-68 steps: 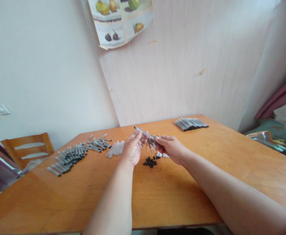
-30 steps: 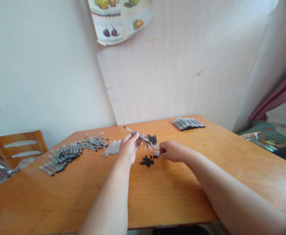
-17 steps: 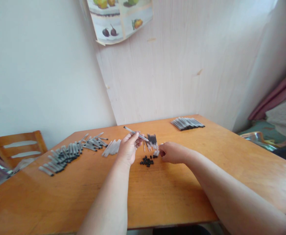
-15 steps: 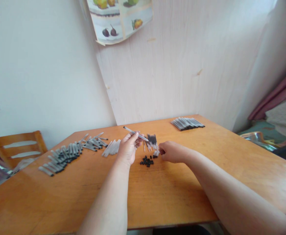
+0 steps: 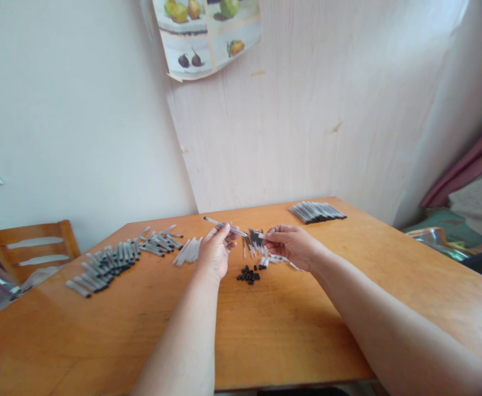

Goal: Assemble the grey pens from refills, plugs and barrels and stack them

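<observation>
My left hand (image 5: 216, 247) pinches a pen (image 5: 224, 226) with a translucent barrel, its black end up to the left and its tip pointing right. My right hand (image 5: 290, 243) closes its fingertips on a small clear pen cap (image 5: 261, 235), held just off the pen's tip; the fingers partly hide it. Beneath the hands lie black-filled refills (image 5: 256, 241), several translucent caps (image 5: 280, 258) and a small heap of black plugs (image 5: 248, 275).
Clear barrels (image 5: 187, 251) lie left of my left hand. Farther left is a spread of black-ended pens (image 5: 109, 261). A neat row of pens (image 5: 317, 211) rests at the table's back right. A wooden chair (image 5: 30, 247) stands beyond the left edge.
My right hand has risen from the tabletop by the caps and moved toward the pen tip, now with a clear cap between its fingers. My left hand still holds the pen.
</observation>
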Demonstrator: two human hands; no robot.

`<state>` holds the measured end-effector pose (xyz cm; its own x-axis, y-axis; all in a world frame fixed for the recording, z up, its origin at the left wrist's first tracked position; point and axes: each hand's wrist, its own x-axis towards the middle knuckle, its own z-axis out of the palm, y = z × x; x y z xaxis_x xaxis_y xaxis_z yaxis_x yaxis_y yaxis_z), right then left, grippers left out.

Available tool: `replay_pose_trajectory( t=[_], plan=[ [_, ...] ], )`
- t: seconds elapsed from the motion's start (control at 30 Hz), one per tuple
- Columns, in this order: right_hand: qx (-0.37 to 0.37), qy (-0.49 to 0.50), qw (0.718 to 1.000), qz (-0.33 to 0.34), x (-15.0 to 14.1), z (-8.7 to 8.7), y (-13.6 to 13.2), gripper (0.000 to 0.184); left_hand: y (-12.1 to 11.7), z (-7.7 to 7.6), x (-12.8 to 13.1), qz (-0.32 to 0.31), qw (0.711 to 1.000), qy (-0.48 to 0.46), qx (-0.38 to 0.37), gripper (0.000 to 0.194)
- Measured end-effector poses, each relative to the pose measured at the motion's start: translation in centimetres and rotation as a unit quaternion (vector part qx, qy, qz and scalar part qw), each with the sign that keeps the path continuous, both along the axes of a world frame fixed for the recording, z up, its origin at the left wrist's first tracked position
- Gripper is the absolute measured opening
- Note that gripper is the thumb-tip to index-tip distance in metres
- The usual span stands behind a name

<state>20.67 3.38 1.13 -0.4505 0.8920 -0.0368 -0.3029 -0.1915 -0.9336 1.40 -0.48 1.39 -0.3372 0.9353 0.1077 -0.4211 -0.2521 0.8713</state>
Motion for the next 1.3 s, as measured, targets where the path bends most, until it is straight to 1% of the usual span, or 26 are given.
replay_pose_trajectory(
  t=[0.27,0.57,0.83,1.0,1.3],
  plan=[
    [-0.011,0.002,1.0,0.017,-0.8,-0.1,-0.8,0.008,0.0,0.0,0.2,-0.011,1.0,-0.004,0.002,0.026],
    [-0.01,0.001,1.0,0.027,-0.8,0.1,-1.1,0.009,-0.3,0.0,0.5,-0.027,1.0,0.005,0.005,0.026],
    [-0.009,0.008,1.0,0.024,-1.1,0.2,-1.4,0.009,-0.2,-0.2,1.0,-0.038,0.999,0.026,-0.005,0.027],
    [-0.008,0.008,1.0,0.018,-1.2,-0.1,-1.3,0.011,-0.2,-0.3,1.2,-0.044,0.998,0.044,-0.004,0.028],
    [0.005,0.007,1.0,0.002,-1.3,-0.1,-1.1,0.008,-0.2,-0.3,1.6,-0.03,0.997,0.069,-0.012,0.024]
  ],
)
